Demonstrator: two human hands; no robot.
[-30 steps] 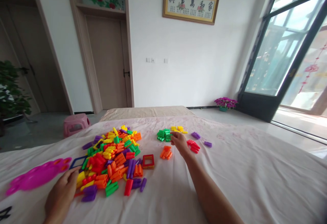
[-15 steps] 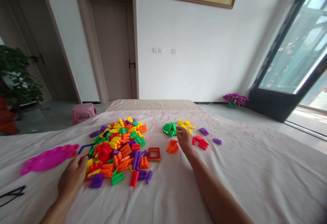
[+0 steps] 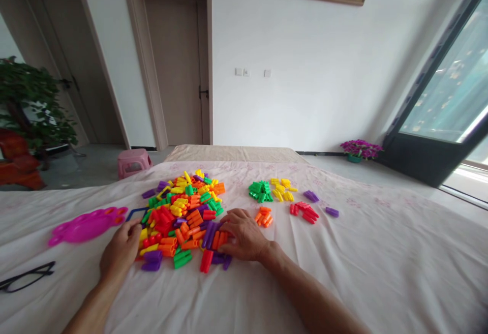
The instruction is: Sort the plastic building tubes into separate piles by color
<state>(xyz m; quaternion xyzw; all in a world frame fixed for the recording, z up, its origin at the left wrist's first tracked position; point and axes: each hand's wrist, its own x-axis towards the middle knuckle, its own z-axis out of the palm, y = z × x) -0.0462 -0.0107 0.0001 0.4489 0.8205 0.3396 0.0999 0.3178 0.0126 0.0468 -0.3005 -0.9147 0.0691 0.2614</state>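
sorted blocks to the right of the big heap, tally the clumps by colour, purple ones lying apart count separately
green clump: 1
yellow clump: 1
orange clump: 1
red clump: 1
purple clumps: 2
total: 6

Single blocks are too small and close together to count surely.

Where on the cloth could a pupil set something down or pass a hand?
Widest: the cloth right of the lone purple piece. Another patch lies in front of the mixed heap, between the forearms. A narrow gap separates heap from green cluster. The heap is crowded, with left hand and right hand at it.
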